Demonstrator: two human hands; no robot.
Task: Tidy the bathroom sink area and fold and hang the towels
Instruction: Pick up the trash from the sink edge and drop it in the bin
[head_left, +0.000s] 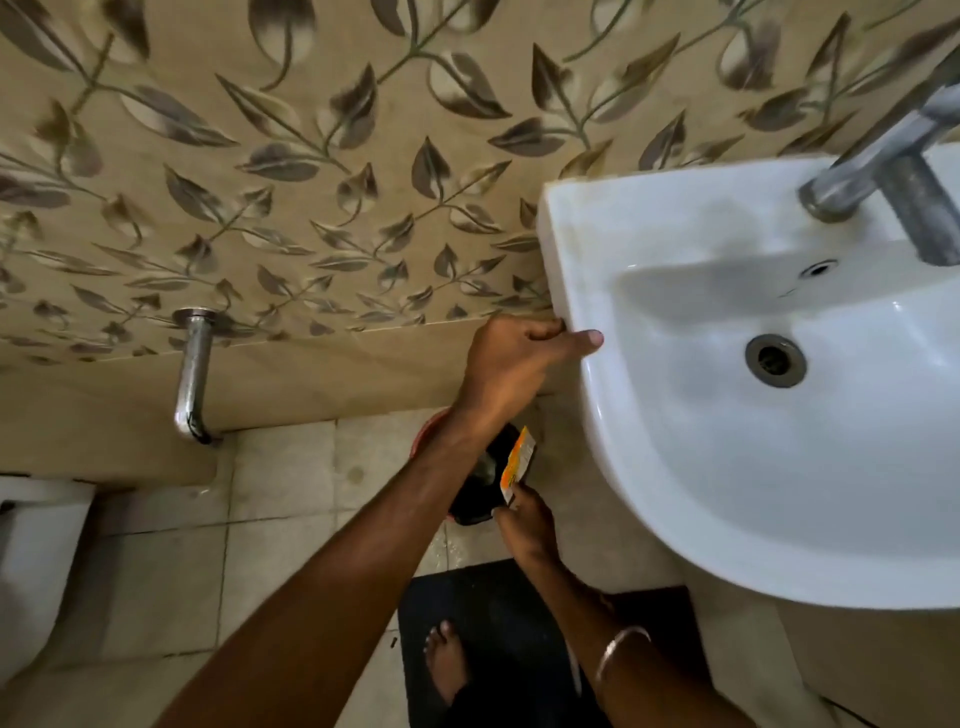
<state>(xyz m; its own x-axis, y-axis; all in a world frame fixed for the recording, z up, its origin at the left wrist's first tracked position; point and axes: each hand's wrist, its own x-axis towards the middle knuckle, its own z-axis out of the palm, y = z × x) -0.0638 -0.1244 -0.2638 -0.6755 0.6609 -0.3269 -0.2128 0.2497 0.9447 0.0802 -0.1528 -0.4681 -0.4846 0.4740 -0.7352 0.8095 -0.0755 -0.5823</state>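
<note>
A white wall-hung sink (649, 249) fills the right side, with a metal faucet (883, 171) at its top right and a drain (775, 360) in the bowl. My left hand (511, 358) grips the sink's left rim, thumb on top of the edge. Below it, my right hand (524, 519) pinches an orange and white wrapper (517, 460) by its lower end. The wrapper hangs over a small bin with a black liner (480, 499) on the floor beside the sink. No towels are in view.
A leaf-patterned tiled wall (311, 182) runs behind. A chrome tap pipe (192, 374) sticks out low on it. A white toilet (36, 561) sits at the left edge. A dark floor mat (493, 613) lies under a bare foot (447, 665).
</note>
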